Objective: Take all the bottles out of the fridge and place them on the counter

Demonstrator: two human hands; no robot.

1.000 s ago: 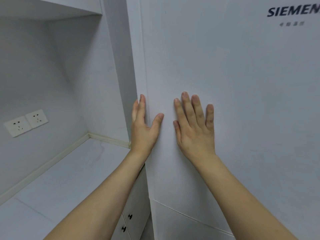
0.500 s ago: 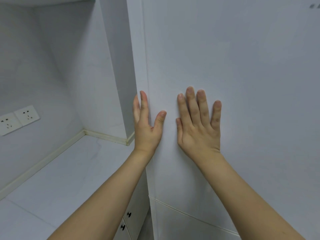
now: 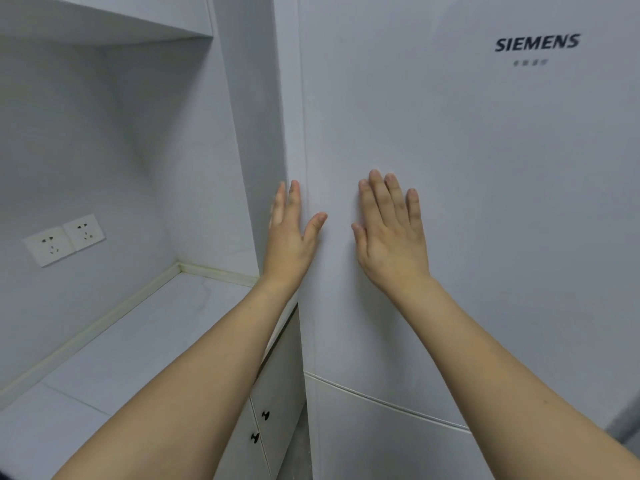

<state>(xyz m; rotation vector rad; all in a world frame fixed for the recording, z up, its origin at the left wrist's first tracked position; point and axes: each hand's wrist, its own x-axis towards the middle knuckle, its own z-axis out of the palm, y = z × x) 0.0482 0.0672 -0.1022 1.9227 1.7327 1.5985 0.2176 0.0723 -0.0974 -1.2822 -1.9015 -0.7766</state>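
Observation:
The white fridge door fills the right of the view and is closed, so no bottles show. My right hand lies flat on the door with straight fingers. My left hand sits at the door's left edge, fingers straight along the seam and thumb on the door face. The white counter lies to the left of the fridge, below both hands.
Two wall sockets sit on the left wall above the counter. A shelf overhangs the counter alcove. Drawers with black knobs are under the counter's edge beside the fridge. A lower fridge door starts below a seam.
The view tilted down and then back up; the logo left the frame and returned. Both hands stayed on the fridge door in nearly the same places.

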